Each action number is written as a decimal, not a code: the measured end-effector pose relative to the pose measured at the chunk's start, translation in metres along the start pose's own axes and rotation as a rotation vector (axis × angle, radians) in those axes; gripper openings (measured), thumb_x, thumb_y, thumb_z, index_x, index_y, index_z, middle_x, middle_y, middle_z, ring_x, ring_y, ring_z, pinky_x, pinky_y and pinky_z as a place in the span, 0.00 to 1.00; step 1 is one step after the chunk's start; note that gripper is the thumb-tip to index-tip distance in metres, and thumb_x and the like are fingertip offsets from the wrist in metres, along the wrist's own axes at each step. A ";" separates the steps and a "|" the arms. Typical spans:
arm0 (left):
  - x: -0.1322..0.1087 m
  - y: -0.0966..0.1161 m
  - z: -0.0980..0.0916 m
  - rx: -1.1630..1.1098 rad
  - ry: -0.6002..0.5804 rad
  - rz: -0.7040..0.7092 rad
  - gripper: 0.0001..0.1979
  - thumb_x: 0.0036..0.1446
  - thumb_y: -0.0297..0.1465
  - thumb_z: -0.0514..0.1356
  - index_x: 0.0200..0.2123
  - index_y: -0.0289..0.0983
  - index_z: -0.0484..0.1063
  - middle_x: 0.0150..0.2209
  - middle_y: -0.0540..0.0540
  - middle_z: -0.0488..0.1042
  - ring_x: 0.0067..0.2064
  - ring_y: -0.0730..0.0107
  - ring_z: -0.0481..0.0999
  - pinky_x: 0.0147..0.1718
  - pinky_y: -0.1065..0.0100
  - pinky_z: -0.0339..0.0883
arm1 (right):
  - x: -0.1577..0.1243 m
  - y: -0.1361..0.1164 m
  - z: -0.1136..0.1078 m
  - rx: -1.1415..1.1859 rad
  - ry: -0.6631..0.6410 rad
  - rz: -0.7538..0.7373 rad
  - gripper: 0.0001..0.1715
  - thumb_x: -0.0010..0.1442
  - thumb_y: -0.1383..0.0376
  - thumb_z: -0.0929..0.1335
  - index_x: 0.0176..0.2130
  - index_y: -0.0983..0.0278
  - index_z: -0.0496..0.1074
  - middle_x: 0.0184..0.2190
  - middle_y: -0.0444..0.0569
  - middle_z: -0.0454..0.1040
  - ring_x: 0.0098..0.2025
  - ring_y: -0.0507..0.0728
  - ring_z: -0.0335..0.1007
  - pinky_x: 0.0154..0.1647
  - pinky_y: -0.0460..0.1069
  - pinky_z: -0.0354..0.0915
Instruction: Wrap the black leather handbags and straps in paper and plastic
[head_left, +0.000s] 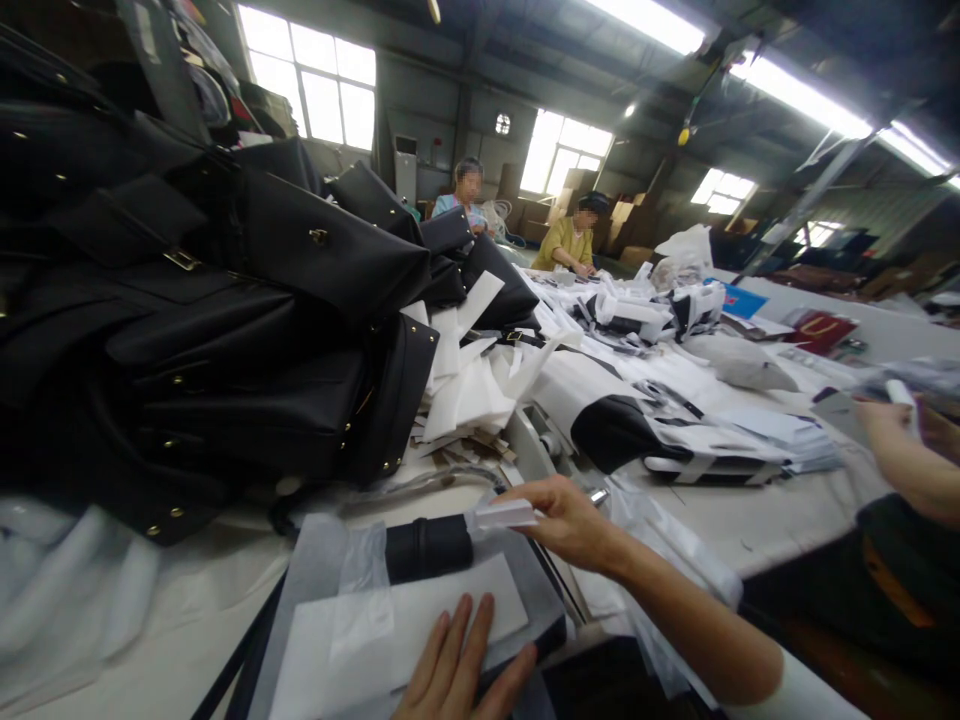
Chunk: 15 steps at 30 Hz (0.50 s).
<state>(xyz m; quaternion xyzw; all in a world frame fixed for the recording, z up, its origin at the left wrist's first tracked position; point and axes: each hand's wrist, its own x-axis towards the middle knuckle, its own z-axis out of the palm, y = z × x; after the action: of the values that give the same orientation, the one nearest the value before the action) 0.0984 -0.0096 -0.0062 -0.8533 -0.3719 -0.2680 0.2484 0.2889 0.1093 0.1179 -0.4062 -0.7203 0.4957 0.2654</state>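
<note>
My left hand (461,660) lies flat, fingers spread, on a white foam sheet (405,620) that covers part of a black bag (540,645) in front of me. Above the sheet is a black rolled handle or strap (429,547), with clear plastic film (365,565) wrapped at its left side. At the handle's right end my right hand (559,515) pinches a white strip (508,514) between thumb and fingers. Whether the strip is attached to the handle I cannot tell.
A tall heap of black bags (285,330) fills the left side. White foam sheets (469,395) and another wrapped bag (615,430) lie beyond my hands. A co-worker's hand (885,420) holds a white roll at right. Two people sit at the far end.
</note>
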 end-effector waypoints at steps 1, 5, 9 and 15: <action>0.000 -0.003 -0.003 -0.002 -0.006 0.037 0.23 0.69 0.35 0.47 0.65 0.50 0.56 0.52 0.46 0.78 0.53 0.64 0.77 0.55 0.65 0.66 | -0.013 0.002 0.003 -0.030 0.001 0.009 0.16 0.62 0.58 0.68 0.42 0.63 0.82 0.35 0.48 0.82 0.40 0.62 0.77 0.43 0.53 0.70; 0.000 -0.009 -0.007 -0.004 -0.014 0.081 0.23 0.69 0.34 0.46 0.66 0.47 0.56 0.52 0.44 0.77 0.54 0.62 0.76 0.58 0.63 0.63 | -0.056 0.019 0.022 -0.053 -0.009 0.030 0.16 0.64 0.61 0.66 0.46 0.59 0.80 0.42 0.49 0.82 0.46 0.64 0.77 0.55 0.58 0.65; -0.005 0.000 0.003 -0.126 0.057 0.007 0.21 0.68 0.33 0.49 0.62 0.48 0.63 0.55 0.45 0.75 0.58 0.61 0.73 0.62 0.60 0.57 | -0.080 0.040 0.040 -0.060 -0.026 -0.033 0.18 0.66 0.65 0.63 0.49 0.53 0.78 0.45 0.46 0.81 0.54 0.61 0.74 0.65 0.59 0.55; -0.015 0.007 0.006 -0.247 -0.024 -0.097 0.20 0.68 0.28 0.47 0.60 0.45 0.66 0.60 0.44 0.70 0.63 0.60 0.65 0.62 0.60 0.59 | -0.097 0.057 0.047 -0.117 0.066 -0.171 0.16 0.66 0.66 0.66 0.49 0.53 0.78 0.45 0.46 0.81 0.55 0.58 0.73 0.65 0.59 0.54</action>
<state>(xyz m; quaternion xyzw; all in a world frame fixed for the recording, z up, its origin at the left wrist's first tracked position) 0.0964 -0.0180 -0.0217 -0.8617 -0.3797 -0.3130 0.1236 0.3217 0.0143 0.0501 -0.3744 -0.7709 0.4146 0.3061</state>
